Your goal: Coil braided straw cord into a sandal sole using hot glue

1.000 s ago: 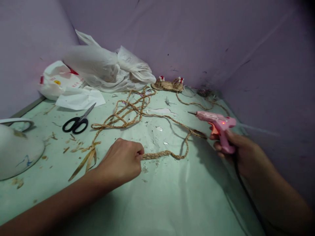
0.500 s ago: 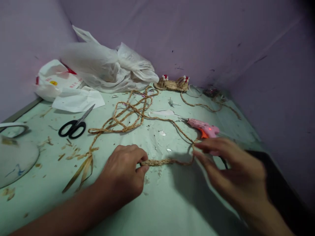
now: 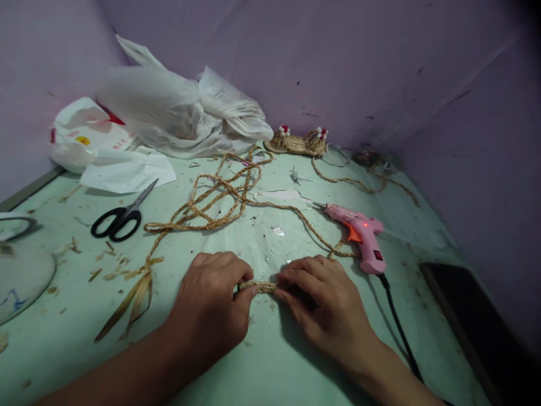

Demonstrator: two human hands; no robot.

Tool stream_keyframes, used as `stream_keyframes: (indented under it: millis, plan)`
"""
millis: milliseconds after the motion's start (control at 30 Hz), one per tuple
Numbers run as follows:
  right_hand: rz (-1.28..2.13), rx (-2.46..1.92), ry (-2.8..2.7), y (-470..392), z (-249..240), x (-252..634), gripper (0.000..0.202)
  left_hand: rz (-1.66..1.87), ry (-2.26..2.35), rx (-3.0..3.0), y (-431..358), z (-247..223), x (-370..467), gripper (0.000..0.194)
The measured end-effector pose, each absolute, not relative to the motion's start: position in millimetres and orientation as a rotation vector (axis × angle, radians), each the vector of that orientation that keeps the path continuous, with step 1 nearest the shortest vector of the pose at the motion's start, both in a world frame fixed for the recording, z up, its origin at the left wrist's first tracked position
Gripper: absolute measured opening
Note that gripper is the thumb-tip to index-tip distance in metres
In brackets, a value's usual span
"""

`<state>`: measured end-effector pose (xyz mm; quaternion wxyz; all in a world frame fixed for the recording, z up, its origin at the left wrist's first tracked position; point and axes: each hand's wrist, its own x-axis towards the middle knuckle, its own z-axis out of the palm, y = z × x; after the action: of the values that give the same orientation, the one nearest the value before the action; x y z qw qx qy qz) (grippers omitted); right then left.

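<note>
A short, thicker stretch of braided cord [image 3: 265, 287] runs between my two hands, low in the middle. My left hand [image 3: 213, 293] pinches its left end between thumb and fingers. On its right end, my right hand [image 3: 327, 293] is closed in a pinch. From behind my right hand the thin braided rope [image 3: 310, 225] leads back to a loose tangle on the green tabletop [image 3: 270, 361]. A frayed, leafy rope end [image 3: 137, 293] lies left of my left hand. Beyond my right hand rests a pink glue gun [image 3: 369, 242], its red light lit.
Black-handled scissors [image 3: 116, 223] lie at the left, near a white round object [image 3: 25, 282]. Plastic bags [image 3: 181, 113] and a woven piece with beads [image 3: 296, 144] stand along the back wall. A dark flat object [image 3: 477, 327] is at the right.
My right hand has moved left and down from the thin rope near the glue gun to the thicker cord beside my left hand. The whole glue gun now shows. The view has shifted slightly.
</note>
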<state>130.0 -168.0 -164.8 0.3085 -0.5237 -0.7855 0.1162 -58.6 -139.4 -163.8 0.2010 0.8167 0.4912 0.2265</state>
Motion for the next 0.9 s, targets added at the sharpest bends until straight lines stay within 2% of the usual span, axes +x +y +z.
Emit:
stream_keyframes:
  millis: [233,367,600,900]
  plan:
    - [0.258,-1.439,-2.122,-169,-163,125,0.009,0.615,1.316,2.37,-138,-164,-57,0.009]
    - [0.241,-1.436,-2.136,-170,-161,124,0.01,0.611,1.256,2.402,-137,-160,-60,0.005]
    - [0.259,-1.424,-2.171,-172,-158,124,0.013,0.484,1.139,2.511,-135,-155,-64,0.011]
    - [0.295,-1.467,-2.187,-171,-156,119,0.012,0.493,1.134,2.599,-136,-156,-60,0.017]
